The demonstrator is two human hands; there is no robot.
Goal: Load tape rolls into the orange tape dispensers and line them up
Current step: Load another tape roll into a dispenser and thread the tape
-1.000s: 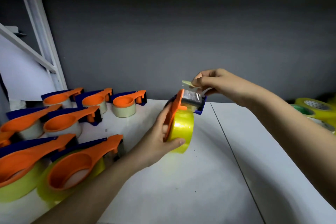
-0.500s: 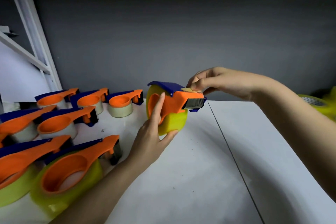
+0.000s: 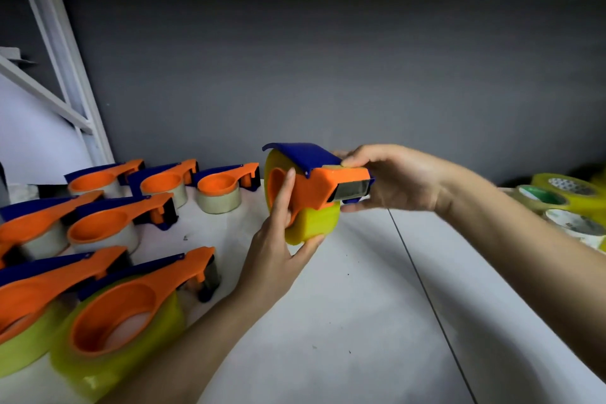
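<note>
We steady the yellow tape roll (image 3: pixel 311 223) in our left hand (image 3: pixel 278 249) while our right hand (image 3: pixel 390 180) pinches the orange tape dispenser (image 3: pixel 323 187) head, seating the tape end.

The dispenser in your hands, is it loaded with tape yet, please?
Loaded: a yellow roll sits inside the held dispenser, gripped by both hands.

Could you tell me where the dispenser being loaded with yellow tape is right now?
In the head view, the dispenser is held above the white table at centre, between the left hand and right hand.
</note>
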